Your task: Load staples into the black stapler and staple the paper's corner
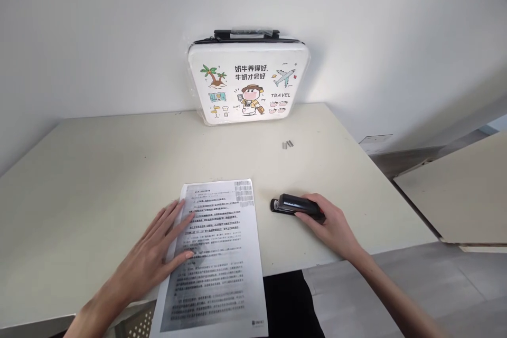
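My left hand (163, 243) lies flat with its fingers spread over the left edge of a printed sheet of paper (222, 274). The sheet rests on the pale table and its lower end hangs past the front edge. Whether more sheets lie under it, I cannot tell. To the right of the paper, my right hand (332, 226) is wrapped round the back end of a black stapler (295, 204). The stapler sits on the tabletop, its front pointing left toward the paper, with a small gap between them.
A white cartoon-printed case (249, 84) with a black handle stands against the wall at the table's back. Short strips of staples (287, 144) lie in front of it, to the right. Beyond the table's right edge is a pale board-like surface (459, 195).
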The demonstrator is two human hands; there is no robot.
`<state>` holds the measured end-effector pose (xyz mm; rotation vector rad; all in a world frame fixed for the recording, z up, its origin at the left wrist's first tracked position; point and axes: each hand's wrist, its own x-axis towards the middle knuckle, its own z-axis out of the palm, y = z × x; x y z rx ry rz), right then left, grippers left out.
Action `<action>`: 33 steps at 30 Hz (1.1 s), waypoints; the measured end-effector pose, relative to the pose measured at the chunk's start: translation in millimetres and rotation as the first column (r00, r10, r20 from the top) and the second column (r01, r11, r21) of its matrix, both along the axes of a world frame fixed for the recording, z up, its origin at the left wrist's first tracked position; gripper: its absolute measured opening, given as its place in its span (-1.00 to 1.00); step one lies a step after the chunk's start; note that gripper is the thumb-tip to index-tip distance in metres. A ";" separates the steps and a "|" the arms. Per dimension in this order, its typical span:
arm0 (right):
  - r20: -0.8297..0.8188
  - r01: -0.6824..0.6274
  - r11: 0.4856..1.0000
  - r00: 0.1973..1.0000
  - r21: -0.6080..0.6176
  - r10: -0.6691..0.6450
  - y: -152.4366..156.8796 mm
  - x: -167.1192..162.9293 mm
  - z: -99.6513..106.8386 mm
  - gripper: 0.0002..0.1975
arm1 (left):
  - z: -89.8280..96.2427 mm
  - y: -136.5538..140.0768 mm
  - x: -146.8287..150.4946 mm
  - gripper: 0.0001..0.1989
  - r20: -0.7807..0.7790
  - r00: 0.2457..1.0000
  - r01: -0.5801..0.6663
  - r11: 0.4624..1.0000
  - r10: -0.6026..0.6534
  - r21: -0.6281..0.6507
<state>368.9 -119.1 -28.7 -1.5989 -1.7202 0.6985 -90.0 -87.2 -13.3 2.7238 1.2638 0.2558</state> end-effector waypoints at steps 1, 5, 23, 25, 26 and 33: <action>-0.003 0.000 1.000 1.000 0.001 0.000 0.2 -0.2 0.1 -0.72 | -0.1 2.4 1.5 -0.23 -0.003 1.000 -0.009 1.000 0.009 0.002; -0.009 -0.005 1.000 1.000 0.010 0.006 1.2 -0.4 -0.6 -0.72 | -0.1 14.6 5.2 -0.23 -0.013 1.000 -0.014 0.999 0.015 0.031; -0.015 0.008 1.000 1.000 0.027 -0.008 1.3 -2.2 -3.8 -0.71 | -7.8 80.8 8.6 -0.42 0.060 0.990 -0.129 0.989 0.125 0.071; -0.009 0.010 0.999 1.000 0.030 -0.010 1.4 -2.2 -4.6 -0.71 | -2.4 78.7 14.2 -0.46 0.120 0.988 -0.116 0.986 0.102 0.117; -0.009 0.011 0.999 1.000 0.033 -0.010 1.5 -2.3 -4.8 -0.70 | 0.7 74.4 17.4 -0.47 0.144 0.987 -0.096 0.987 0.077 0.130; -0.019 0.022 0.999 1.000 0.047 -0.021 1.3 -5.0 -0.7 -0.70 | 9.0 22.2 10.6 -0.31 0.064 0.998 0.011 0.999 -0.014 0.038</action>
